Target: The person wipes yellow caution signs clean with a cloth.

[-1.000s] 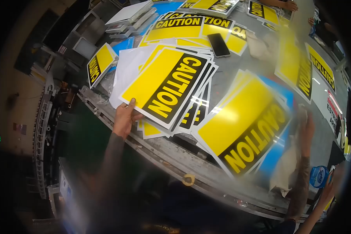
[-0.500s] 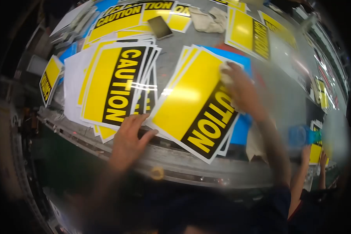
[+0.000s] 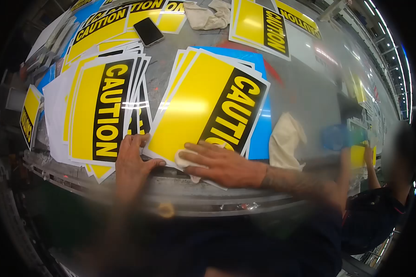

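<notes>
A yellow caution sign (image 3: 185, 106) with a black band lies on top of a small stack, tilted on the bench in front of me. My right hand (image 3: 222, 164) presses a folded white cloth (image 3: 186, 159) onto its near edge and covers the end of the lettering. My left hand (image 3: 133, 159) rests at the sign's near left corner, thumb apart from the fingers, with nothing visible in it. Just left of it lies another stack of caution signs (image 3: 85, 111), slightly fanned. Blue sheet (image 3: 259, 150) shows from under the right stack.
A beige cloth (image 3: 286, 143) lies right of the stack. Farther back are a phone (image 3: 148, 31), a crumpled cloth (image 3: 208, 17) and more caution signs (image 3: 259, 25). At right, a co-worker's hand (image 3: 369, 156) is near a sign, beside a blurred blue bottle (image 3: 335, 137).
My right hand has wiped the cloth from the sign's far right corner to its near edge. My left hand stays by the near left corner. The view has shifted slightly right.
</notes>
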Motion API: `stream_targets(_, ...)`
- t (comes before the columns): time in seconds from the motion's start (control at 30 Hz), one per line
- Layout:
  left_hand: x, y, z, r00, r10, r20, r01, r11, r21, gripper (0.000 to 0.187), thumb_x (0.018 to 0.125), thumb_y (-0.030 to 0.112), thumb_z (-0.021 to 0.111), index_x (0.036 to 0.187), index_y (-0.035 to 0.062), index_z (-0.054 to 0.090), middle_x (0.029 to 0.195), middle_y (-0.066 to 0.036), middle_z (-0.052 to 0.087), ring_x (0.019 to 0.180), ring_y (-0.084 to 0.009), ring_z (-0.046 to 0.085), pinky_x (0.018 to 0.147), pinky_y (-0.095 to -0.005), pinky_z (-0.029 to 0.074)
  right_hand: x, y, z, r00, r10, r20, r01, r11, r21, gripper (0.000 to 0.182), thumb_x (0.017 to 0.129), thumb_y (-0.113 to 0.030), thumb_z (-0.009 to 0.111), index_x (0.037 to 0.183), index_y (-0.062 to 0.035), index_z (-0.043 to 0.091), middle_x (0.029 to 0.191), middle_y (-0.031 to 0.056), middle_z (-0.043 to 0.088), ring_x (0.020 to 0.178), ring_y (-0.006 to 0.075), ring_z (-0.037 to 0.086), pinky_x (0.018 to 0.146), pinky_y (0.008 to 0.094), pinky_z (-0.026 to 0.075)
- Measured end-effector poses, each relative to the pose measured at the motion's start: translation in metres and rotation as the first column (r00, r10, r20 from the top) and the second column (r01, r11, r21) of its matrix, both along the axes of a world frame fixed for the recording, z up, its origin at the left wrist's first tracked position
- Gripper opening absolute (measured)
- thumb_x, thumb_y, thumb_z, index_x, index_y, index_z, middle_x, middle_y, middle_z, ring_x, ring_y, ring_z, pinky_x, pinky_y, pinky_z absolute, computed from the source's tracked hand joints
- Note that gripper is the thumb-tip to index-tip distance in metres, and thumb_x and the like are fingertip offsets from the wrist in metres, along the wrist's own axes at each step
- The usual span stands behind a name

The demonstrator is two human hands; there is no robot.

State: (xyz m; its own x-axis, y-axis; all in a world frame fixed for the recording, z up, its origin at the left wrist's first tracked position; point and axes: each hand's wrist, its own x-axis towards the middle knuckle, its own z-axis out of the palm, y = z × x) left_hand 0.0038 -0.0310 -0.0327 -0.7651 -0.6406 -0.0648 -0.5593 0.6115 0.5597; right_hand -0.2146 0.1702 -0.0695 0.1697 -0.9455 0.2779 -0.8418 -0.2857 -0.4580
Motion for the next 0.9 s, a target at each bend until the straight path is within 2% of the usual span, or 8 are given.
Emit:
stream_targets(0.07, -0.002, 0.001, 0.003, 1.000, -0.011, 0.007, 0.011, 1.000, 0.007, 0.073, 0.064, 0.023, 0.099, 0.126, 0.0057, 0.066, 0.110, -0.010, 0.063, 0.107, -0.0310, 0.062, 0.094, -0.0438, 0.052, -0.045, -0.012, 0.000, 0.994, -0.105, 0.022, 0.104, 0.994, 0.045, 0.042, 0.100, -0.009, 0.064, 0.141, -0.0097, 0.060, 0.149, 0.0173, 0.059, 0.151, 0.0374, 0.047, 0.128, 0.0499, 0.036)
stream_targets(0.1, -0.003, 0.002, 0.003, 1.000, -0.011, 0.021, 0.010, 1.000, 0.015, 0.076, 0.063, 0.024, 0.100, 0.128, 0.0049, 0.066, 0.109, -0.010, 0.062, 0.107, -0.0310, 0.062, 0.094, -0.0435, 0.052, -0.085, -0.018, 0.005, 0.926, -0.239, -0.293, 0.240, 0.970, -0.032, 0.042, 0.097, -0.010, 0.069, 0.139, -0.0090, 0.063, 0.146, 0.0160, 0.062, 0.151, 0.0375, 0.047, 0.127, 0.0493, 0.038)
stream_targets(0.17, -0.003, 0.001, 0.004, 0.999, -0.008, 0.048, 0.007, 1.000, 0.021, 0.081, 0.061, 0.024, 0.101, 0.131, 0.0031, 0.066, 0.107, -0.010, 0.060, 0.107, -0.0311, 0.060, 0.095, -0.0428, 0.051, -0.151, -0.025, -0.011, 0.804, -0.584, -0.116, 0.577, 0.812, -0.090, 0.048, 0.094, -0.006, 0.072, 0.141, -0.0081, 0.062, 0.154, 0.0166, 0.057, 0.153, 0.0416, 0.044, 0.127, 0.0496, 0.037)
stream_targets(0.33, -0.003, 0.007, 0.007, 0.987, -0.158, 0.016, 0.158, 0.970, -0.184, 0.097, 0.062, 0.031, 0.101, 0.147, 0.0052, 0.061, 0.144, -0.019, 0.057, 0.137, -0.0385, 0.049, 0.116, -0.0496, 0.044, -0.106, -0.030, -0.003, 0.900, -0.405, -0.159, 0.396, 0.914, -0.088, 0.048, 0.094, -0.012, 0.073, 0.140, -0.0098, 0.061, 0.158, 0.0180, 0.052, 0.155, 0.0424, 0.042, 0.127, 0.0522, 0.037)
stream_targets(0.47, -0.015, 0.025, -0.016, 0.945, -0.300, 0.128, 0.324, 0.906, -0.271, 0.078, 0.091, 0.029, 0.083, 0.160, 0.0078, 0.052, 0.173, -0.012, 0.040, 0.162, -0.0407, 0.027, 0.128, -0.0584, 0.025, -0.100, -0.029, -0.003, 0.864, -0.488, -0.123, 0.485, 0.873, -0.054, 0.046, 0.096, -0.011, 0.070, 0.140, -0.0093, 0.060, 0.157, 0.0186, 0.052, 0.151, 0.0435, 0.045, 0.124, 0.0520, 0.041)
stream_targets(0.6, -0.015, 0.022, -0.016, 0.943, -0.293, 0.157, 0.319, 0.930, -0.181, 0.079, 0.094, 0.030, 0.081, 0.162, 0.0078, 0.049, 0.175, -0.012, 0.039, 0.165, -0.0410, 0.023, 0.130, -0.0616, 0.018, 0.010, 0.000, -0.016, 0.995, -0.071, 0.064, 0.064, 0.993, 0.102, 0.052, 0.095, -0.006, 0.068, 0.146, -0.0068, 0.058, 0.160, 0.0199, 0.050, 0.152, 0.0418, 0.046, 0.126, 0.0531, 0.040)
stream_targets(0.77, -0.015, 0.020, -0.018, 0.937, -0.312, 0.158, 0.336, 0.929, -0.159, 0.078, 0.093, 0.033, 0.081, 0.160, 0.0067, 0.053, 0.175, -0.012, 0.039, 0.165, -0.0409, 0.023, 0.130, -0.0644, 0.017, -0.086, -0.011, -0.012, 0.928, -0.361, -0.090, 0.365, 0.930, 0.032, 0.045, 0.105, -0.006, 0.059, 0.149, -0.0058, 0.057, 0.160, 0.0197, 0.053, 0.153, 0.0305, 0.048, 0.124, 0.0498, 0.043)
stream_targets(0.9, -0.017, 0.018, -0.016, 0.935, -0.315, 0.162, 0.340, 0.927, -0.158, 0.080, 0.092, 0.036, 0.082, 0.160, 0.0057, 0.053, 0.175, -0.013, 0.039, 0.165, -0.0426, 0.022, 0.130, -0.0647, 0.017, -0.038, -0.017, -0.015, 0.966, -0.255, -0.039, 0.258, 0.956, 0.138, 0.052, 0.106, -0.015, 0.063, 0.156, -0.0110, 0.050, 0.162, 0.0200, 0.051, 0.156, 0.0364, 0.044, 0.128, 0.0495, 0.039)
